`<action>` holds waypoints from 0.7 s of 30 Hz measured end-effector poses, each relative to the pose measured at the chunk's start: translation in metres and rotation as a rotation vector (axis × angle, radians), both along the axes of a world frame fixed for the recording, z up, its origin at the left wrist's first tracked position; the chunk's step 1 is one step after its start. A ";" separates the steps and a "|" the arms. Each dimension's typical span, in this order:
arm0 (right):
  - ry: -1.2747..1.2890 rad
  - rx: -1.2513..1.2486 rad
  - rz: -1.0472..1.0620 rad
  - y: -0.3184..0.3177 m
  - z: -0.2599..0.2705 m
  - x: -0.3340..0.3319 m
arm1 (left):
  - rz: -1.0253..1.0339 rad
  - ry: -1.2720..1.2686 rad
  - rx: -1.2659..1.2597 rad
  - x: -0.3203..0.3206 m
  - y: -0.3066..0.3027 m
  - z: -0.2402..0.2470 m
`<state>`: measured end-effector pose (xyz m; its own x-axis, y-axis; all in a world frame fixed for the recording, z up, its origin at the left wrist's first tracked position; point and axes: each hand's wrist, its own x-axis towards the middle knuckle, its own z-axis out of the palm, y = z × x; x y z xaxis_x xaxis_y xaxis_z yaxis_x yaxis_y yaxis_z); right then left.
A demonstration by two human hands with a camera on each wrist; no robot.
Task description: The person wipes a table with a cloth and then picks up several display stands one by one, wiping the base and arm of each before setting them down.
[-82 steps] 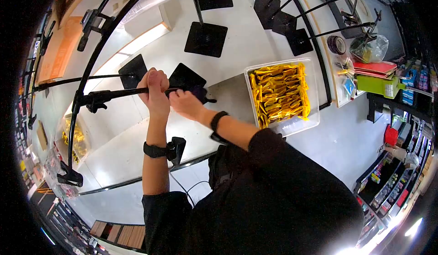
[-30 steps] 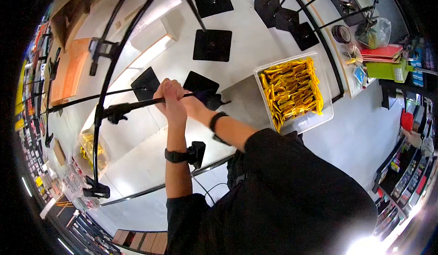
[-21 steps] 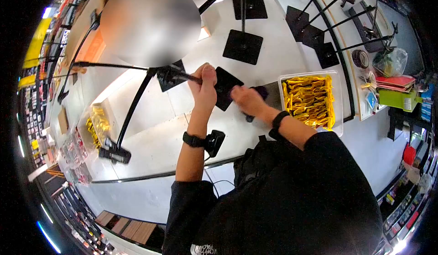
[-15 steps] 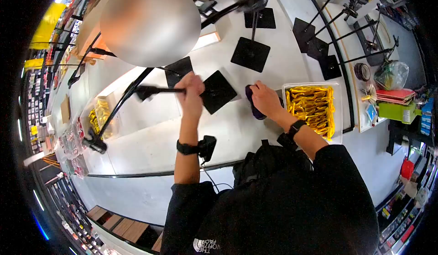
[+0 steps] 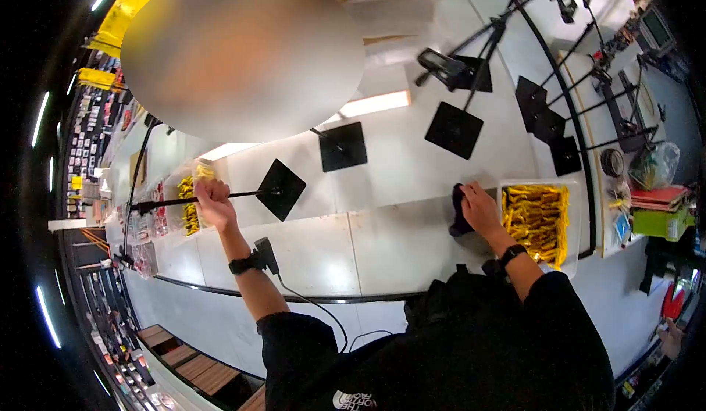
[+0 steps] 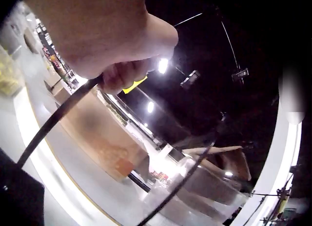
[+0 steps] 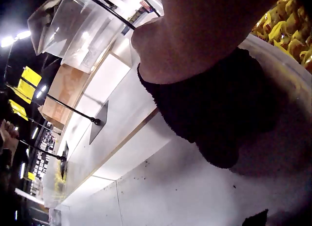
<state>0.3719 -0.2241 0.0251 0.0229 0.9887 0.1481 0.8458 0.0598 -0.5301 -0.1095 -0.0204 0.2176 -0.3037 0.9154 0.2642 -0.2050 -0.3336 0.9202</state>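
Observation:
My left hand [image 5: 215, 204] grips the black pole [image 5: 246, 194] of a stand whose square base [image 5: 281, 190] rests on the white table. In the left wrist view the fingers of that hand [image 6: 117, 70] are curled round the pole [image 6: 61, 111]. My right hand [image 5: 482, 211] holds a dark cloth [image 5: 460, 216] on the table, left of a clear tub [image 5: 502, 220] of yellow packets [image 5: 535, 223]. The right wrist view shows the cloth [image 7: 214, 104] bunched under the hand [image 7: 185, 45], its fingertips hidden.
More stands with square bases [image 5: 343, 147] [image 5: 454, 130] are behind the hands, with a clamp [image 5: 441, 67] over the table. At the far left lie bags of yellow items [image 5: 188, 205]. A green box [image 5: 660, 222] and red folders [image 5: 659, 198] are at right. A blurred oval covers the upper left.
The left hand has moved left with the pole, and the stand's base has shifted left too. The right hand has parted from the left and sits by the tub with the cloth.

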 end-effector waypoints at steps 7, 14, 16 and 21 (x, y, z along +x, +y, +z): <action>-0.036 -0.098 -0.018 0.007 -0.010 0.001 | 0.370 -0.020 0.008 -0.039 0.060 -0.030; -0.023 -0.093 -0.024 0.011 -0.019 -0.006 | 0.212 -0.040 -0.109 -0.039 0.097 -0.058; -0.018 -0.095 -0.031 0.009 -0.018 -0.007 | 0.258 0.113 -0.105 -0.028 0.102 -0.054; -0.042 -0.078 -0.053 0.008 -0.019 -0.012 | 0.435 0.329 0.065 -0.043 0.106 -0.077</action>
<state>0.3597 -0.2164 0.0058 0.0713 0.9948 0.0731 0.8682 -0.0258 -0.4955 -0.1522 0.0853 0.1410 -0.5421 0.7027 0.4608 0.2599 -0.3813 0.8872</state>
